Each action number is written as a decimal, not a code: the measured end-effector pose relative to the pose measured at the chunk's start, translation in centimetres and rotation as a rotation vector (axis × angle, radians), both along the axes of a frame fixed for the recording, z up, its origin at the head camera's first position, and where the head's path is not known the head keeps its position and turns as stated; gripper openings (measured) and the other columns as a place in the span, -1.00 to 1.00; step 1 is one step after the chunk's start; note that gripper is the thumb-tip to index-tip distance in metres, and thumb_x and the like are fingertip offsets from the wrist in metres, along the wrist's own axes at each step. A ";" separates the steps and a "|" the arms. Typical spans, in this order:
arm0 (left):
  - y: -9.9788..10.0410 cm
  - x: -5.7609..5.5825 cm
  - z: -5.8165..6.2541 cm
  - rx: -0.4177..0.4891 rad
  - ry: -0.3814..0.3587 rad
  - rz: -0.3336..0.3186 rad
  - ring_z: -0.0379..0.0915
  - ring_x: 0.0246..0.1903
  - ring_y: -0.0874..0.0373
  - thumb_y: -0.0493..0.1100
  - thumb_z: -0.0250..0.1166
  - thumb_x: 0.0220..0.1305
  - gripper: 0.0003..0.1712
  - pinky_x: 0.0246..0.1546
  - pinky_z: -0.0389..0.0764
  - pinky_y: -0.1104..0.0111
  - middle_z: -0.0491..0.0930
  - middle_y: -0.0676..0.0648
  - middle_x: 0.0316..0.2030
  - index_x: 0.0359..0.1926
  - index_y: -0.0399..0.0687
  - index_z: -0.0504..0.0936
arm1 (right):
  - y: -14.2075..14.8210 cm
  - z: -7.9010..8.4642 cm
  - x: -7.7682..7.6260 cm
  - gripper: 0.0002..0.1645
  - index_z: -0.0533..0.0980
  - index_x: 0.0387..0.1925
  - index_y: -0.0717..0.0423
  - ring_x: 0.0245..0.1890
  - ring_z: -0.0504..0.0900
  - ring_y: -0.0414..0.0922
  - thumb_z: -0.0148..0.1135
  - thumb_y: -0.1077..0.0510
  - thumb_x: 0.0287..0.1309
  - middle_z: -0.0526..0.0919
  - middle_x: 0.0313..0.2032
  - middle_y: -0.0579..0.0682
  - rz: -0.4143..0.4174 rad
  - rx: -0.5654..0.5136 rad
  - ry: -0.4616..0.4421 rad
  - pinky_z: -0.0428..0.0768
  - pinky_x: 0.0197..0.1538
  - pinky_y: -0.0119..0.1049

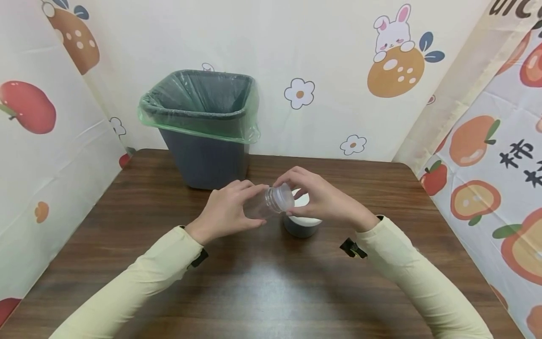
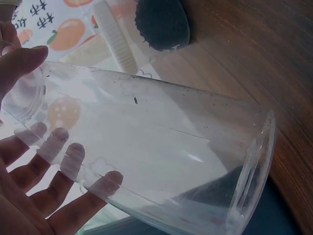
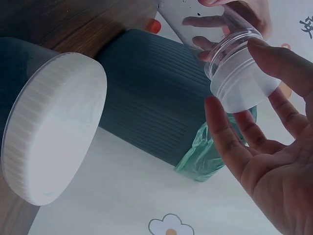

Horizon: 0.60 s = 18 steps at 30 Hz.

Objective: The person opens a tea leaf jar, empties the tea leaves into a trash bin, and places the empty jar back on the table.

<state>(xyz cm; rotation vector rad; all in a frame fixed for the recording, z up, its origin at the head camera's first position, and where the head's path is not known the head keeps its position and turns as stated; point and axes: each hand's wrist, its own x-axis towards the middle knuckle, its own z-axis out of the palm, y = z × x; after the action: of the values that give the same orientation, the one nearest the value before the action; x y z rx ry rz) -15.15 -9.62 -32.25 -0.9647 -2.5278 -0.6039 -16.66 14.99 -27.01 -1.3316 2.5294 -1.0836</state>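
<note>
A clear plastic jar [image 2: 156, 132] lies tilted in the air above the table, with small dark specks on its wall. My left hand [image 1: 228, 207] grips it round the body, thumb on one side and fingers on the other. At its mouth sits a translucent cap [image 3: 242, 81], pinched between the thumb and fingers of my right hand [image 1: 322, 197]. Just behind and below my right hand, a second jar stands on the table, with dark contents [image 1: 300, 230] and a white ribbed lid [image 3: 63, 127]. My right hand partly hides this lid in the head view.
A dark grey bin [image 1: 207, 157] with a green liner bag [image 1: 195, 125] stands at the back left of the brown wooden table [image 1: 262, 292]. Printed cloth walls [image 1: 322, 56] close in the back and both sides.
</note>
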 end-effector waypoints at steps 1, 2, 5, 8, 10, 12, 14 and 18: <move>0.0 0.0 0.0 -0.001 0.000 -0.001 0.46 -0.32 0.19 0.16 0.53 -0.18 -0.24 -0.57 0.50 0.38 0.56 0.06 -0.26 0.11 0.04 0.59 | 0.0 0.0 0.0 -0.35 0.45 0.05 0.08 -0.09 0.52 -0.16 0.47 0.39 -0.14 0.45 -0.03 -0.06 0.003 -0.004 0.000 0.60 -0.14 -0.23; 0.1 0.0 0.0 -0.003 0.000 -0.002 0.46 -0.32 0.20 0.16 0.53 -0.18 -0.24 -0.57 0.50 0.38 0.56 0.07 -0.25 0.11 0.04 0.59 | 0.1 -0.1 0.0 -0.35 0.45 0.05 0.09 -0.09 0.52 -0.16 0.47 0.39 -0.14 0.45 -0.03 -0.06 0.007 -0.007 0.001 0.60 -0.14 -0.24; 0.1 0.0 0.0 -0.004 -0.002 -0.007 0.45 -0.33 0.20 0.16 0.53 -0.18 -0.24 -0.57 0.50 0.38 0.55 0.06 -0.26 0.10 0.04 0.59 | 0.0 -0.1 0.0 -0.35 0.46 0.06 0.09 -0.09 0.50 -0.16 0.47 0.40 -0.14 0.45 -0.02 -0.06 0.022 -0.014 0.000 0.60 -0.13 -0.24; 0.2 0.1 0.0 -0.009 -0.006 -0.010 0.44 -0.33 0.20 0.16 0.53 -0.18 -0.24 -0.58 0.49 0.38 0.55 0.07 -0.26 0.11 0.05 0.59 | -0.1 -0.2 -0.1 -0.35 0.46 0.06 0.07 -0.07 0.48 -0.15 0.47 0.39 -0.13 0.45 -0.01 -0.08 0.029 -0.012 -0.005 0.60 -0.13 -0.22; 0.2 0.1 0.0 -0.010 -0.012 -0.008 0.44 -0.34 0.20 0.17 0.53 -0.19 -0.24 -0.59 0.48 0.39 0.55 0.07 -0.26 0.11 0.05 0.59 | -0.2 -0.3 0.0 -0.35 0.47 0.06 0.06 -0.07 0.47 -0.15 0.47 0.38 -0.13 0.45 -0.01 -0.09 0.026 -0.009 -0.015 0.60 -0.12 -0.20; 0.2 0.1 0.0 -0.014 -0.015 -0.002 0.44 -0.34 0.20 0.17 0.53 -0.20 -0.24 -0.60 0.47 0.39 0.54 0.09 -0.26 0.11 0.06 0.59 | -0.2 -0.4 0.0 -0.35 0.47 0.06 0.06 -0.06 0.48 -0.15 0.47 0.37 -0.13 0.45 -0.01 -0.09 0.024 -0.006 -0.026 0.61 -0.12 -0.20; 0.3 0.2 0.0 -0.017 -0.019 0.002 0.45 -0.33 0.20 0.17 0.54 -0.20 -0.23 -0.59 0.49 0.38 0.55 0.09 -0.26 0.10 0.06 0.59 | -0.3 -0.5 0.0 -0.35 0.46 0.06 0.06 -0.07 0.48 -0.16 0.48 0.37 -0.13 0.45 -0.01 -0.09 0.022 -0.003 -0.036 0.61 -0.13 -0.21; 0.3 0.2 0.1 -0.030 -0.014 0.006 0.46 -0.32 0.18 0.17 0.54 -0.21 -0.22 -0.54 0.54 0.32 0.56 0.07 -0.24 0.11 0.04 0.59 | -0.5 -0.7 0.0 -0.34 0.44 0.07 0.06 -0.12 0.52 -0.16 0.50 0.29 -0.12 0.47 -0.05 -0.08 0.009 -0.006 -0.057 0.62 -0.17 -0.23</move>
<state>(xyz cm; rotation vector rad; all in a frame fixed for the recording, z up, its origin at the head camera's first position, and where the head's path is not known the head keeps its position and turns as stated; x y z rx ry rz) -14.97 -9.27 -32.14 -0.9659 -2.5578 -0.5742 -16.69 14.53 -27.73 -1.2936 2.4793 -1.1117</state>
